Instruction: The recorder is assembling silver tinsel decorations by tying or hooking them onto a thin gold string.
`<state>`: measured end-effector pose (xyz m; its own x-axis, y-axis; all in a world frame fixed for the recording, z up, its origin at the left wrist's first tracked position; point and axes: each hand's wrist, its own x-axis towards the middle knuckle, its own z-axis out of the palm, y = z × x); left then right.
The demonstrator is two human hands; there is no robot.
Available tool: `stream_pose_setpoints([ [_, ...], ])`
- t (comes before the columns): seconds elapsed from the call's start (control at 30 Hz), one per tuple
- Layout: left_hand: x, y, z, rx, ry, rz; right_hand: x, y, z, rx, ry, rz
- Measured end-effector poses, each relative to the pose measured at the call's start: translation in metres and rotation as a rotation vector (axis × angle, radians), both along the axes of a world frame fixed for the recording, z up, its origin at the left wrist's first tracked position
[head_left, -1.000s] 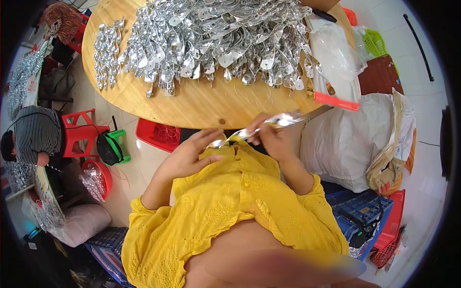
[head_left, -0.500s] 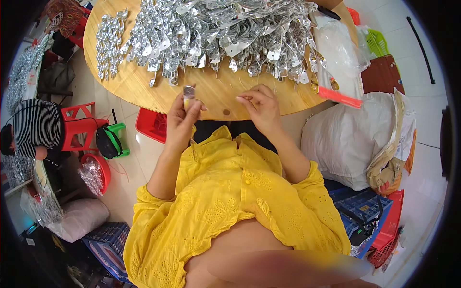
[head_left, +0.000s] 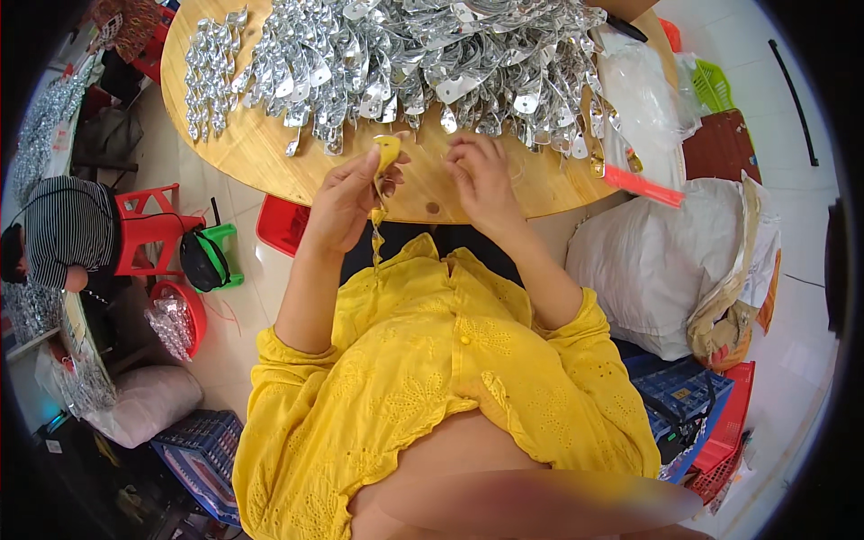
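My left hand (head_left: 353, 193) is closed on a shiny twisted metallic strip (head_left: 388, 151). Its rounded top end stands above my thumb, mirroring yellow, and the spiral tail dangles below the hand over my lap. To its right, my right hand (head_left: 484, 180) is raised over the near edge of the table, fingers curled and pressed together. A thin clear line (head_left: 517, 169) shows beside that hand; whether the fingers grip it is too fine to tell. Beyond both hands lies a large heap of silver twisted strips (head_left: 423, 63) with holes in their rounded ends.
The round wooden table (head_left: 270, 171) carries the heap, clear plastic bags (head_left: 634, 99) and a red strip (head_left: 643, 186). A white sack (head_left: 639, 261) stands at right, a red bin (head_left: 281, 225) under the table's left edge. Far left, a person in a striped top (head_left: 70, 229) sits near a red stool (head_left: 148, 225).
My left hand has turned and moved slightly right, bringing the strip's face and hanging tail into sight. My right hand has shifted slightly, its fingers curling more.
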<state>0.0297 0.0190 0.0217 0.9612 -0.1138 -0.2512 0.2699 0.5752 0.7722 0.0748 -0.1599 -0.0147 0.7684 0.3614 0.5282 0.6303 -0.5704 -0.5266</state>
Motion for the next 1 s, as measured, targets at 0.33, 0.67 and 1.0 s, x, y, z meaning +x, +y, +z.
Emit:
stream_pose_setpoints([
  [0.33,0.012,-0.033,-0.014,-0.119,0.044,0.001,-0.011,0.008,0.041,0.697,0.608,0.108],
  [0.67,0.011,-0.032,-0.017,-0.099,0.016,-0.035,-0.018,0.013,0.038,0.580,0.441,0.041],
  [1.0,0.009,-0.039,-0.008,-0.101,0.083,0.022,-0.017,0.015,0.037,0.552,0.443,0.040],
])
